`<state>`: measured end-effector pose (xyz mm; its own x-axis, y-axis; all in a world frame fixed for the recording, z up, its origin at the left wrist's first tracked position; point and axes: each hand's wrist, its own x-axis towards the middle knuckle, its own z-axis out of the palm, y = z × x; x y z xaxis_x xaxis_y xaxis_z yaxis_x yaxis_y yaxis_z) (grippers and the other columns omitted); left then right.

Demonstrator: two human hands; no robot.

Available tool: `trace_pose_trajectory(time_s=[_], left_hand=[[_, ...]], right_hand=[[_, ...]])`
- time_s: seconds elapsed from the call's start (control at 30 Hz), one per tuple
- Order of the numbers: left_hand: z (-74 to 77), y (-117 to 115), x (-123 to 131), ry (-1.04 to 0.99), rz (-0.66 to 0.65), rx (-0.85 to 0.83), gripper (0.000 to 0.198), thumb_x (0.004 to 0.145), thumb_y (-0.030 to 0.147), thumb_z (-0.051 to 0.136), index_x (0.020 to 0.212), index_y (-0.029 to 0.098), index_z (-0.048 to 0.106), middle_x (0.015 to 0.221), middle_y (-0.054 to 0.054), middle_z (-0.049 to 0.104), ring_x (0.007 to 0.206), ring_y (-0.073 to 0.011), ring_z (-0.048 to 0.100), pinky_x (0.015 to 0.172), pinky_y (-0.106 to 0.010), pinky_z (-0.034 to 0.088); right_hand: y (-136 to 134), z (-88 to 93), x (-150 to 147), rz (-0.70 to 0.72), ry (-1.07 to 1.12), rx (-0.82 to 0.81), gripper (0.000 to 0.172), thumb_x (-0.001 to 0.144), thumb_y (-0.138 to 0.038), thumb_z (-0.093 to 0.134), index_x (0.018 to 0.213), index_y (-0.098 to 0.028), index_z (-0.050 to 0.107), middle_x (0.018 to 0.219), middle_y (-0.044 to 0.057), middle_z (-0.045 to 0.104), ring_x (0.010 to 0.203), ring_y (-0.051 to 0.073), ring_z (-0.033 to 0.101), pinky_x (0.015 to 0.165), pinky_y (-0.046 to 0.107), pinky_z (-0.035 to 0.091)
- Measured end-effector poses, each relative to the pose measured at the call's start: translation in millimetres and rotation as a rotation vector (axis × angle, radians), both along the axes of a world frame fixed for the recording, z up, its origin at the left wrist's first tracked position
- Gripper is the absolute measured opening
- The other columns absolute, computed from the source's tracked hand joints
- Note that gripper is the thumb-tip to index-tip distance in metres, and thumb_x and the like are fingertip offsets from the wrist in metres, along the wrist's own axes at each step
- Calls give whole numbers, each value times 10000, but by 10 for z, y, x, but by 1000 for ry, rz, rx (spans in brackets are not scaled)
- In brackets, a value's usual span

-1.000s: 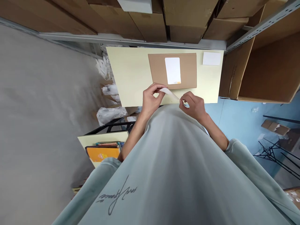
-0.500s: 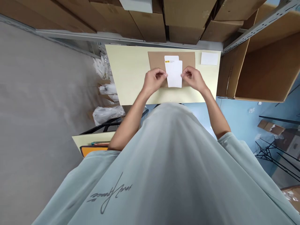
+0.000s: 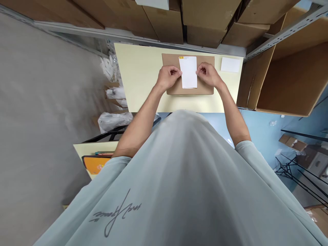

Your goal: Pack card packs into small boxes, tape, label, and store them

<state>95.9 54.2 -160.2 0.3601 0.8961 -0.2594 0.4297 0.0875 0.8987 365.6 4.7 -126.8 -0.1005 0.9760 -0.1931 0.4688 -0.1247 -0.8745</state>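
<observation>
A white paper card (image 3: 189,73) with a small yellow mark and fine print at its top lies over a flat brown cardboard piece (image 3: 172,88) on the pale yellow table. My left hand (image 3: 169,77) pinches the card's left edge between thumb and fingertips. Opposite it, my right hand (image 3: 208,73) is closed in a pinch at the right edge. The print is too small to read. Whether a second sheet lies under the card is hidden.
A white paper stack (image 3: 230,64) lies at the right of the table (image 3: 140,75). Brown boxes (image 3: 210,17) fill the shelf behind. A large open carton (image 3: 294,78) stands to the right, and plastic bags (image 3: 115,121) lie at the left below the table.
Two white sheets that were offset now line up as one card. Both hands have moved slightly away from me with it, toward the cardboard's far edge.
</observation>
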Motion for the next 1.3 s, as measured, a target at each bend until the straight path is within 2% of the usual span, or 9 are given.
trace_pose_trajectory(time_s=[0.23,0.43,0.7,0.83,1.1,1.3], left_hand=[[-29,-35,-10,40,-2,38,195,1008,372,822,933,204,759,921,-64,806,953,-241,782,1019,-400,665],[-31,-58,-2,68,-9,72,233,1031,422,795,955,206,752,967,-70,809,936,-228,780,990,-379,666],[-72,-105,-18,72,3,124,225,1019,440,830,944,235,776,994,-67,819,887,-214,754,938,-366,670],[-61,-154,-2,98,5,188,149,1014,363,804,933,238,798,1020,-65,823,850,-214,735,893,-385,663],[-55,-203,105,236,26,214,124,1037,258,745,916,254,720,976,-71,767,1024,-276,735,1030,-431,623],[-12,-209,152,280,2,214,135,1037,236,680,908,262,654,964,-83,745,1101,-318,734,1132,-488,583]], right_hand=[[-44,-9,-7,27,-75,12,450,1080,-703,753,1005,-261,708,1020,60,703,1027,265,686,1042,473,658],[-85,-57,1,38,-129,-8,456,1111,-700,718,1001,-258,704,1103,89,725,1063,268,701,1077,476,656],[-170,-131,-30,30,-174,38,414,1158,-675,651,1050,-276,681,1109,74,689,1119,281,670,1135,519,628],[-183,-172,-48,28,-205,69,381,1168,-622,637,1018,-273,667,1081,81,686,1111,300,660,1146,550,611],[-144,-153,-177,-32,-294,59,259,1152,-377,617,918,-264,611,995,72,659,1053,314,649,1121,586,591],[-142,-229,-247,-69,-410,23,107,1061,-238,619,970,-239,676,1057,111,708,1101,347,683,1120,582,589]])
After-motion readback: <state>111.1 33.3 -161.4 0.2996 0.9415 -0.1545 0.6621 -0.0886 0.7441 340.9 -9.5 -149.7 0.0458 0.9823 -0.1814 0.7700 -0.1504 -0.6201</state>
